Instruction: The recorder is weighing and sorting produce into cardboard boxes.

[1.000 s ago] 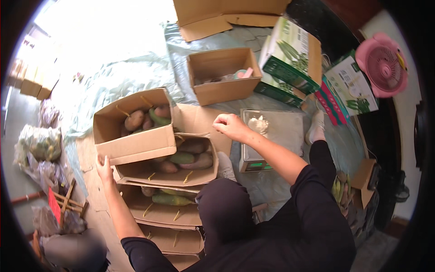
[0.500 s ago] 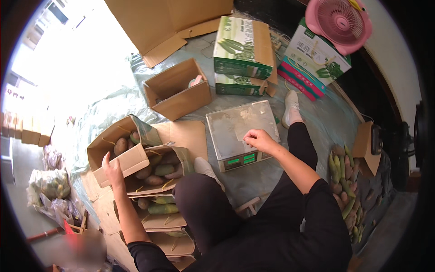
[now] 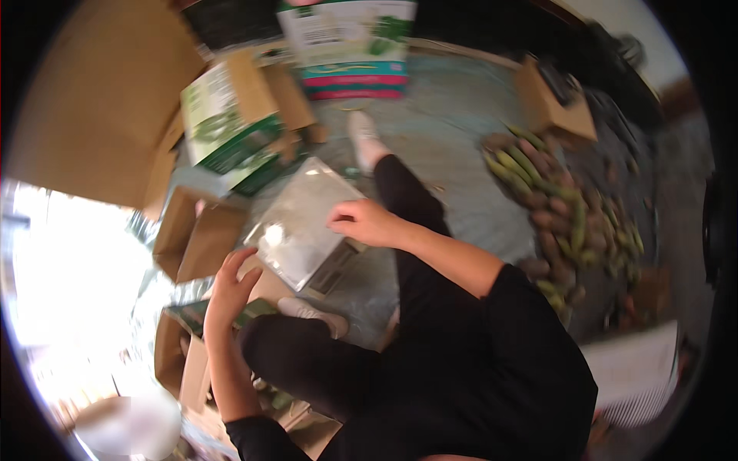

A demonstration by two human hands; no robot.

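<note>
My left hand (image 3: 229,288) is in the air just off the left corner of the weighing scale (image 3: 301,219), fingers spread, holding nothing. Over the scale's right part is my right hand (image 3: 367,223), its fingers curled in toward the thumb; nothing shows in it. The scale has a bare, shiny metal plate with a dark display panel on its near side. Below my left hand, partly hidden by my arm and knee, stand open cardboard boxes (image 3: 196,373) with produce inside. The picture is smeared by motion.
A pile of long green vegetables and brown tubers (image 3: 557,207) lies on the right. An open cardboard box (image 3: 196,234) is left of the scale. Green-and-white printed cartons (image 3: 231,115) stand behind it, and another carton (image 3: 354,46) at the far side. A small box (image 3: 553,104) sits beyond the pile.
The view has swung right. My left hand has let go of the box flap and come up beside the scale, fingers apart. My right hand remains curled over the scale.
</note>
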